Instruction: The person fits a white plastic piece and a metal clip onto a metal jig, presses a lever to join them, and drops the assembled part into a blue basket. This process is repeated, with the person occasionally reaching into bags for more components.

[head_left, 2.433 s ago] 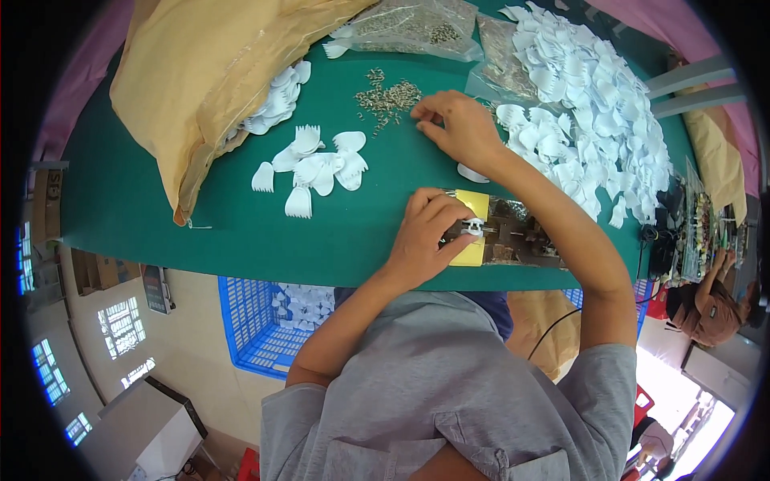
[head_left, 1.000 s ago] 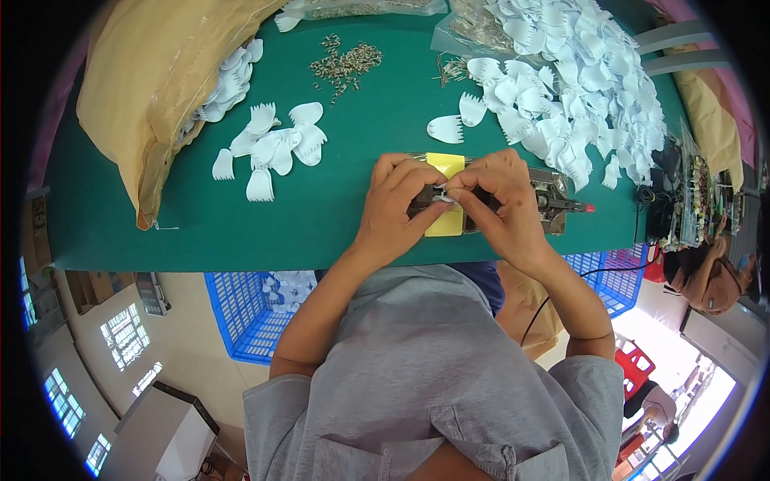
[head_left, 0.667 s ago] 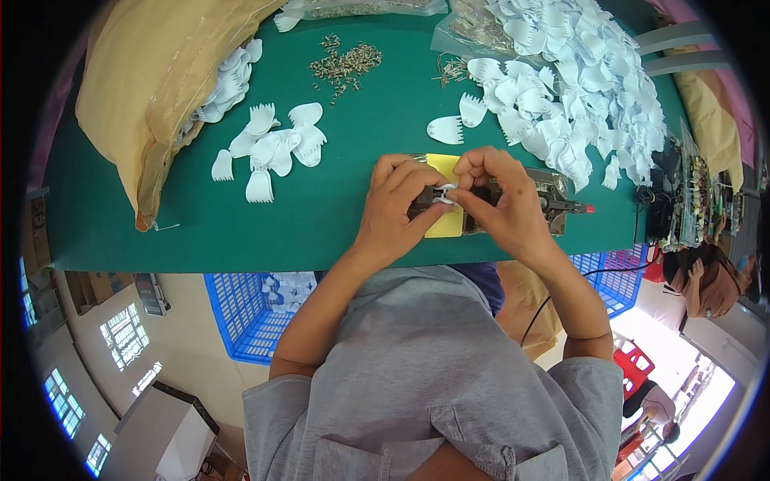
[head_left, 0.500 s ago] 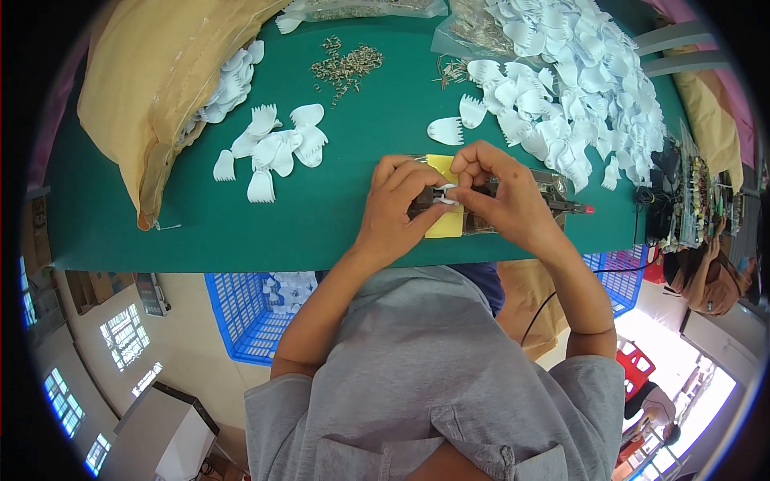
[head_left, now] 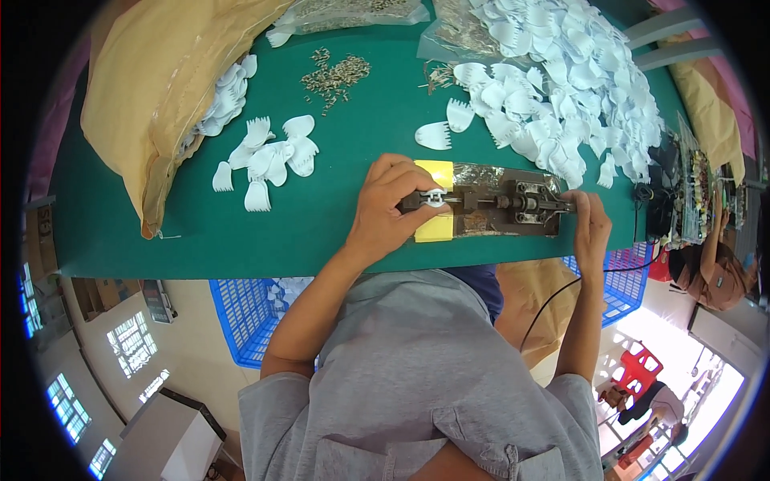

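My left hand (head_left: pixel 387 200) pinches a small white plastic piece (head_left: pixel 434 197) at the left end of a dark metal push-clamp jig (head_left: pixel 525 202). Beneath that piece a yellow sheet (head_left: pixel 434 232) wraps the jig's base. At the jig's other end, my right hand (head_left: pixel 592 226) is closed around the clamp's lever, whose red tip is hidden by the fingers. Just beyond the jig lie loose white toothed claw-shaped plastic pieces (head_left: pixel 434 135). Another small group of them (head_left: pixel 277 164) rests farther left.
A large heap of white pieces (head_left: pixel 577 96) covers the far right. Small metal springs or pins (head_left: pixel 337 78) lie at the far middle, near clear bags (head_left: pixel 353 14). A tan sack (head_left: pixel 152 104) spills pieces at left. Blue baskets (head_left: pixel 241 321) stand below the table edge.
My right hand has left the white piece and moved right onto the clamp's lever. My left hand still holds the piece at the jig. The view has shifted slightly.
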Demonstrator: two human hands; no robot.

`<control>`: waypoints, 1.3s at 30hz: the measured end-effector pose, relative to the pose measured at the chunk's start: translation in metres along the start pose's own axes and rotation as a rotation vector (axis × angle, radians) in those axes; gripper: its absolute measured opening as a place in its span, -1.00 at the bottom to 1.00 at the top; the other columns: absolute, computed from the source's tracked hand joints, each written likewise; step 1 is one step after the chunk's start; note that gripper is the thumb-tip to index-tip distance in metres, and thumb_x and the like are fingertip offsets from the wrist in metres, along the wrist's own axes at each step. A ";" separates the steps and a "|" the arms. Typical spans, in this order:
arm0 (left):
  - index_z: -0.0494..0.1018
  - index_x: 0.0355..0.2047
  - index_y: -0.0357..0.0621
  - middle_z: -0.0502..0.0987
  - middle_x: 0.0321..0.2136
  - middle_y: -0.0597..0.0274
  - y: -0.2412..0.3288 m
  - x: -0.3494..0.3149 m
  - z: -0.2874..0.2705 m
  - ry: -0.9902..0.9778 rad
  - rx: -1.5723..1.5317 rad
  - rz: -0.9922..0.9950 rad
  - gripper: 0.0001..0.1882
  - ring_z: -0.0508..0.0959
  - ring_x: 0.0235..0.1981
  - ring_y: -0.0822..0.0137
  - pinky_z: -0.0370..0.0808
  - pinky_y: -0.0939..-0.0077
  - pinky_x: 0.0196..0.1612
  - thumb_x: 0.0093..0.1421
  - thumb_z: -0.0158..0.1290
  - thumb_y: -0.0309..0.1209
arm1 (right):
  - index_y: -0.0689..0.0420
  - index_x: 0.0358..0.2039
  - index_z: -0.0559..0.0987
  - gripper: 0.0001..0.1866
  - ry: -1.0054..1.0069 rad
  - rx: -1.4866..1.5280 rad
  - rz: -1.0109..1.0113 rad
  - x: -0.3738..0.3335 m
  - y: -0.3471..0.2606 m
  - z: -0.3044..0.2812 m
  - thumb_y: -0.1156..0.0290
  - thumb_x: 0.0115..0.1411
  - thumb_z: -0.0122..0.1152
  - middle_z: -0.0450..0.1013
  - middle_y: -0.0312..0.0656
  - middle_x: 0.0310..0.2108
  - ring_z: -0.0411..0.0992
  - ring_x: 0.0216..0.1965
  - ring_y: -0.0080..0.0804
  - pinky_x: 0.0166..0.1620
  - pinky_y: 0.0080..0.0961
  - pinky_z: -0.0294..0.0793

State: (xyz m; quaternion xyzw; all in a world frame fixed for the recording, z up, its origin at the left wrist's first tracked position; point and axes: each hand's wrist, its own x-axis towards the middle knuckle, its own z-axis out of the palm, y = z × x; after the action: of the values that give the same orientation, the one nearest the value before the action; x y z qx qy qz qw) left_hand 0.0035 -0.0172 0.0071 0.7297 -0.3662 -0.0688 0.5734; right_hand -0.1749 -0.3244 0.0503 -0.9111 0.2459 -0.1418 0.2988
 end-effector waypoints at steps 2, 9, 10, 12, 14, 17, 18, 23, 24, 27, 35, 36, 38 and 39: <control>0.64 -0.30 -0.14 0.62 -0.30 0.28 -0.002 -0.002 -0.003 -0.014 0.013 -0.002 -0.76 0.50 -0.08 0.23 0.45 0.37 -0.02 0.03 0.46 -0.51 | 0.22 -0.23 0.70 -0.73 -0.040 -0.082 -0.040 0.007 0.007 -0.015 0.37 0.51 0.09 0.58 -0.18 -0.36 0.47 -0.25 -0.33 -0.11 -0.40 0.43; 0.64 -0.32 -0.16 0.63 -0.31 0.26 0.000 -0.002 0.000 0.015 0.018 0.011 -0.78 0.55 -0.13 0.24 0.46 0.37 -0.03 0.03 0.45 -0.55 | 0.23 -0.19 0.74 -0.84 0.080 0.363 0.083 0.032 -0.015 -0.054 0.43 0.39 0.28 0.53 -0.34 -0.52 0.41 -0.53 -0.70 -0.44 -0.66 0.31; 0.64 -0.33 -0.16 0.63 -0.31 0.26 0.000 -0.001 0.002 0.015 0.008 0.017 -0.78 0.55 -0.14 0.24 0.46 0.37 -0.03 0.03 0.44 -0.55 | 0.23 -0.19 0.73 -0.82 0.120 0.427 0.019 0.031 -0.018 -0.053 0.42 0.40 0.24 0.52 -0.36 -0.51 0.37 -0.52 -0.71 -0.45 -0.66 0.28; 0.64 -0.33 -0.17 0.63 -0.30 0.26 0.002 0.002 0.002 0.003 0.003 0.028 -0.78 0.55 -0.14 0.24 0.46 0.37 -0.03 0.03 0.44 -0.56 | 0.23 -0.22 0.73 -0.80 0.196 0.297 -0.150 0.030 -0.036 -0.034 0.39 0.38 0.23 0.51 -0.36 -0.51 0.33 -0.48 -0.68 -0.42 -0.64 0.26; 0.64 -0.33 -0.17 0.63 -0.30 0.25 -0.003 -0.003 0.000 0.007 -0.003 0.024 -0.78 0.55 -0.13 0.25 0.47 0.37 -0.02 0.02 0.44 -0.57 | 0.20 -0.28 0.74 -0.87 0.216 0.262 -0.560 0.040 -0.086 -0.014 0.43 0.30 0.30 0.50 -0.35 -0.51 0.36 -0.44 -0.61 -0.39 -0.60 0.27; 0.65 -0.31 -0.16 0.64 -0.30 0.25 -0.004 -0.004 0.002 0.032 0.005 0.030 -0.77 0.56 -0.13 0.25 0.48 0.37 -0.02 0.02 0.44 -0.57 | 0.20 -0.33 0.73 -0.92 0.151 0.092 -0.449 0.035 -0.095 -0.004 0.48 0.27 0.35 0.48 -0.39 -0.53 0.35 -0.49 -0.61 -0.41 -0.59 0.26; 0.65 -0.31 -0.16 0.64 -0.30 0.25 -0.003 -0.004 0.002 0.037 0.004 0.035 -0.77 0.56 -0.13 0.25 0.48 0.37 -0.02 0.02 0.44 -0.57 | 0.23 -0.37 0.70 -0.78 0.110 0.435 -0.115 0.027 -0.092 0.000 0.40 0.40 0.27 0.41 -0.42 -0.60 0.25 -0.58 -0.70 -0.50 -0.61 0.16; 0.64 -0.28 -0.16 0.66 -0.26 0.23 0.001 -0.003 0.000 0.038 -0.008 0.084 -0.73 0.56 -0.12 0.26 0.48 0.38 -0.02 0.00 0.45 -0.57 | 0.24 -0.41 0.56 -0.56 0.187 0.968 -0.037 0.030 -0.034 -0.006 0.25 0.58 -0.02 0.20 -0.45 -0.73 0.09 -0.66 -0.67 -0.54 -0.57 0.03; 0.64 -0.28 -0.16 0.66 -0.26 0.23 0.005 -0.001 -0.003 0.042 -0.007 0.083 -0.73 0.56 -0.12 0.26 0.48 0.38 -0.02 0.00 0.45 -0.57 | 0.20 -0.39 0.53 -0.58 0.198 1.087 0.025 0.031 -0.030 -0.009 0.25 0.59 -0.06 0.11 -0.45 -0.74 0.06 -0.65 -0.61 -0.49 -0.53 0.08; 0.66 -0.28 -0.09 0.68 -0.26 0.30 0.024 -0.006 -0.021 0.113 -0.142 0.165 -0.70 0.56 -0.12 0.24 0.48 0.35 -0.03 -0.04 0.49 -0.53 | 0.18 -0.31 0.52 -0.66 0.116 1.362 0.206 0.034 0.001 -0.012 0.26 0.58 -0.02 0.10 -0.46 -0.67 0.09 -0.57 -0.60 -0.36 -0.56 0.16; 0.72 -0.27 0.05 0.70 -0.25 0.44 0.047 -0.047 -0.066 0.239 0.239 0.164 -0.67 0.52 -0.14 0.27 0.47 0.43 -0.11 -0.10 0.51 -0.47 | 0.19 -0.30 0.50 -0.70 0.023 1.656 0.315 0.034 0.041 -0.013 0.27 0.56 0.04 0.10 -0.46 -0.66 0.07 -0.55 -0.63 -0.37 -0.57 0.16; 0.72 -0.26 0.06 0.70 -0.25 0.45 0.046 -0.047 -0.066 0.239 0.261 0.161 -0.66 0.52 -0.13 0.28 0.47 0.43 -0.11 -0.09 0.51 -0.47 | 0.19 -0.30 0.50 -0.70 0.037 1.645 0.323 0.035 0.041 -0.013 0.28 0.56 0.05 0.10 -0.46 -0.66 0.06 -0.56 -0.63 -0.37 -0.57 0.16; 0.70 -0.30 -0.02 0.71 -0.25 0.38 0.044 -0.048 -0.066 0.234 0.292 0.168 -0.67 0.51 -0.13 0.25 0.46 0.40 -0.10 -0.11 0.52 -0.50 | 0.19 -0.31 0.50 -0.70 0.042 1.639 0.334 0.035 0.041 -0.012 0.28 0.56 0.06 0.09 -0.46 -0.66 0.07 -0.55 -0.63 -0.37 -0.57 0.17; 0.70 -0.30 -0.03 0.71 -0.26 0.37 0.042 -0.048 -0.065 0.223 0.315 0.184 -0.68 0.52 -0.13 0.25 0.47 0.39 -0.10 -0.11 0.52 -0.50 | 0.19 -0.31 0.50 -0.70 0.041 1.638 0.335 0.034 0.040 -0.012 0.28 0.56 0.06 0.09 -0.46 -0.66 0.07 -0.55 -0.63 -0.37 -0.57 0.17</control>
State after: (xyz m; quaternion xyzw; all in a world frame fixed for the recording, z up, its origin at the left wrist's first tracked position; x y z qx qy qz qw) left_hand -0.0166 0.0603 0.0508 0.7769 -0.3719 0.1232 0.4929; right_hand -0.1656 -0.3766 0.0386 -0.3547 0.2025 -0.2459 0.8790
